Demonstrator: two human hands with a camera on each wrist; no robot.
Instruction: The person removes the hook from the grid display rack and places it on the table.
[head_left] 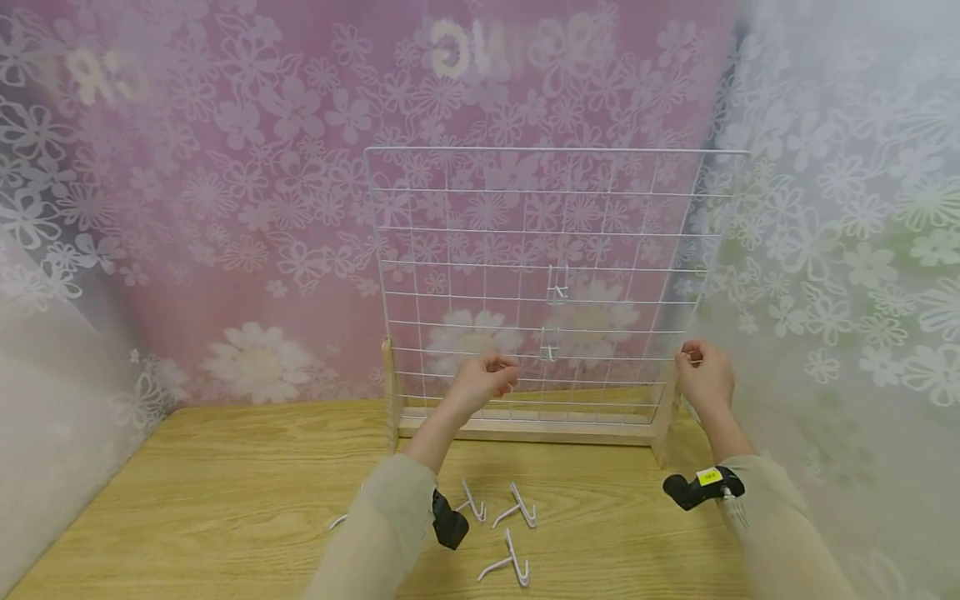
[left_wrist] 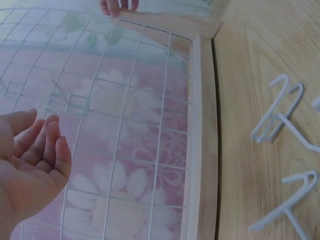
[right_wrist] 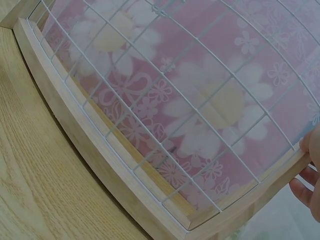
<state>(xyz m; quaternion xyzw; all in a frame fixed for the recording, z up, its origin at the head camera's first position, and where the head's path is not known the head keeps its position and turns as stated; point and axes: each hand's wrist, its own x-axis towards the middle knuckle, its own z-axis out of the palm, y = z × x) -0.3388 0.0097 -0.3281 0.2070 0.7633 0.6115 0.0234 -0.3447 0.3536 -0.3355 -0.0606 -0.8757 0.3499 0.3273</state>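
A white wire grid panel [head_left: 555,150] stands upright in a wooden stand [head_left: 525,432]. Two white wire hooks hang on it, an upper hook [head_left: 557,293] and a lower hook [head_left: 549,353], one above the other. My left hand [head_left: 480,385] is in front of the grid, just below and left of the lower hook, its fingers loosely bent around nothing. With thumb and fingers, my right hand [head_left: 707,377] grips the top of the stand's right post [head_left: 665,408], at the panel's side edge. In the right wrist view, only part of that hand [right_wrist: 311,172] shows.
Several loose white hooks [head_left: 517,508] lie on the wood-grain table [head_left: 247,492] in front of the stand; one [head_left: 339,522] is partly hidden by my left arm. A flowered pink curtain [head_left: 225,208] hangs behind, and a pale sheet [head_left: 862,333] closes the right side.
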